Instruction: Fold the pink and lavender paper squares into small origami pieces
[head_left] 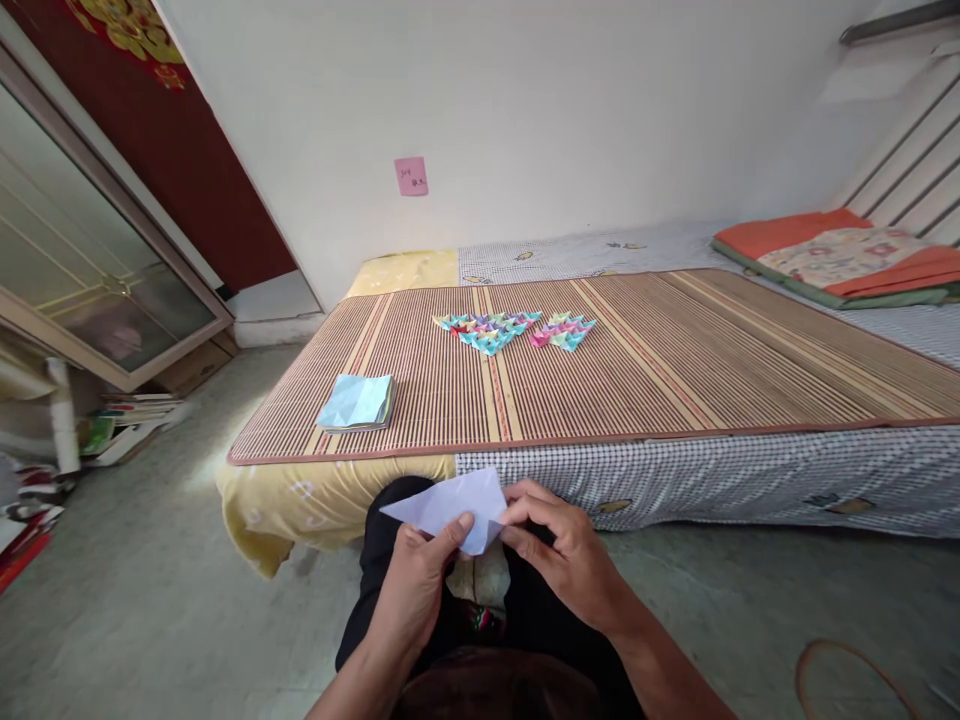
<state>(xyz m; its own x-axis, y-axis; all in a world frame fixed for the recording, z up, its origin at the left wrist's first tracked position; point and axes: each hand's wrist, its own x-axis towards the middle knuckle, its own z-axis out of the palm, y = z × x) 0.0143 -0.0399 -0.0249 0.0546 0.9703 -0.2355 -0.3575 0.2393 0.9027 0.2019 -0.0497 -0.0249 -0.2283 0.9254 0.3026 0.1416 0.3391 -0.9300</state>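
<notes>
Bed (675,485): against the wall (570,110), with a mat (630,370) on top. On the mat: a paper stack (355,402), near left; toward the far side, two clusters of paper shapes — left cluster (491,328) and, just beside it, right cluster (566,330). Bedding (832,255): on the bed, far right. Note (411,176): on the wall, left of centre. Paper sheet (450,503): before the bed's near edge — left hand (418,578) at its near side, right hand (571,560) at its right end.
</notes>
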